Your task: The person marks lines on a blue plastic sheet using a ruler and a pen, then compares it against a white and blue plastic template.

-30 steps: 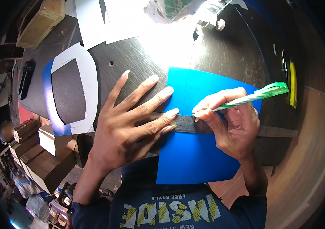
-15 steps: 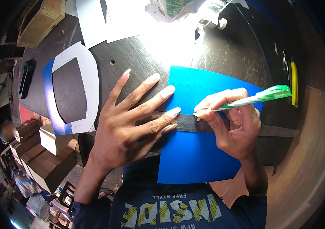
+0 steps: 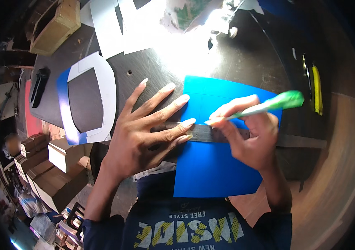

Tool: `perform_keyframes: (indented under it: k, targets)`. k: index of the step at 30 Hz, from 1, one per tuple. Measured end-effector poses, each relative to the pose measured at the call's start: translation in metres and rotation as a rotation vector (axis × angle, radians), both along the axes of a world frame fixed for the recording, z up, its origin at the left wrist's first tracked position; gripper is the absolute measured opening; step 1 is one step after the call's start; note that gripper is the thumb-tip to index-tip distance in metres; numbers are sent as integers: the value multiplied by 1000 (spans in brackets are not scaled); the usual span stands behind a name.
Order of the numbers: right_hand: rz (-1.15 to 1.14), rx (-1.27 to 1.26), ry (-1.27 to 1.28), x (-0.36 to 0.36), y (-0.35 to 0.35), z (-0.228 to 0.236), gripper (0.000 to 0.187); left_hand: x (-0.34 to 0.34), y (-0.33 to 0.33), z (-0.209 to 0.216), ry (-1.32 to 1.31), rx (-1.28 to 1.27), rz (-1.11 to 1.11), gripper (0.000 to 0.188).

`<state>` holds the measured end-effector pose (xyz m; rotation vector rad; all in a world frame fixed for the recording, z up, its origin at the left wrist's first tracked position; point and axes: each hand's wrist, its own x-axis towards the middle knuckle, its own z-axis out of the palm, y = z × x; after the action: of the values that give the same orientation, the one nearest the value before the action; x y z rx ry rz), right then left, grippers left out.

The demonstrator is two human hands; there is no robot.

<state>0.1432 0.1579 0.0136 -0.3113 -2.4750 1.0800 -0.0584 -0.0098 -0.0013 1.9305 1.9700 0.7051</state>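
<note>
**Ruler pinned on blue sheet, pen tip at its edge**

I see a blue sheet (image 3: 223, 166) lying on the dark table (image 3: 244, 62), just in front of my chest, its near edge hanging past the table's near side. A metal ruler (image 3: 211, 132) lies across the sheet from left to right, its right end running on over the bare table.

My left hand (image 3: 144, 137) is spread wide and flat, fingers fanned toward the far right. The lower fingertips press on the left part of the ruler, while the upper ones rest on the table and the sheet's far left corner. My right hand (image 3: 250, 139) is closed around a green and white pen (image 3: 265, 106), which it holds at a slant, the green end pointing up to the right. The pen's tip sits at the ruler's far edge, just beside my left fingertips.

To the left on the table lies a white frame-shaped cutout (image 3: 106, 100) over a blue one. Further away lie white sheets (image 3: 111, 29), partly washed out by glare. A yellow tool (image 3: 317, 89) lies at the far right of the table. Cardboard boxes (image 3: 48, 179) stand on the floor at the near left, and a wooden crate (image 3: 56, 27) sits at the far left.
</note>
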Motion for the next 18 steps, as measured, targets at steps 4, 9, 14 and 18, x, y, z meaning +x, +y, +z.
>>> perform_keyframes:
  k: [4, 9, 14, 18]
  targets:
    - [-477, -639, 464, 48, 16, 14, 17, -3, 0, 5, -79, -8, -42, 45]
    - [-436, -99, -257, 100, 44, 67, 22, -6, -5, 11, 99, -116, -100, 126]
    - [-379, 379, -487, 148, 52, 53, 46, -7, 6, 23, 198, -159, -90, 136]
    - [-402, 272, -481, 170, 60, 37, 34, -19, 27, 27, 267, -204, -90, 134]
